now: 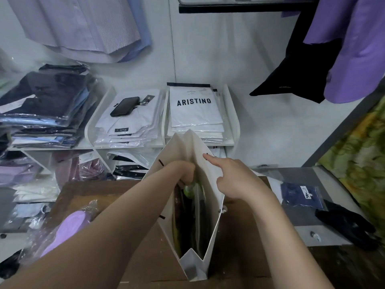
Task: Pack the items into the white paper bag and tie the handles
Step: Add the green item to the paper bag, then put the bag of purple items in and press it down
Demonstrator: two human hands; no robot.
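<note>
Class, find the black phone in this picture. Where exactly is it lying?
In the head view, the black phone lies left of centre atop a stack of bagged white shirts, just left of the ARISTINO stack.

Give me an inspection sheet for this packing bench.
Surface: brown tabletop, partly covered.
Job's things: white paper bag upright, mouth open; dark and green items inside.
Clutter: purple bagged garment left; navy packet and black cloth right.
Hands: left hand inside the bag, grip hidden; right hand on the bag's right wall, index finger straight.
Cables: nothing seen.
Surroundings: shelves of bagged folded shirts, phone on one stack; hanging shirts above.
</note>
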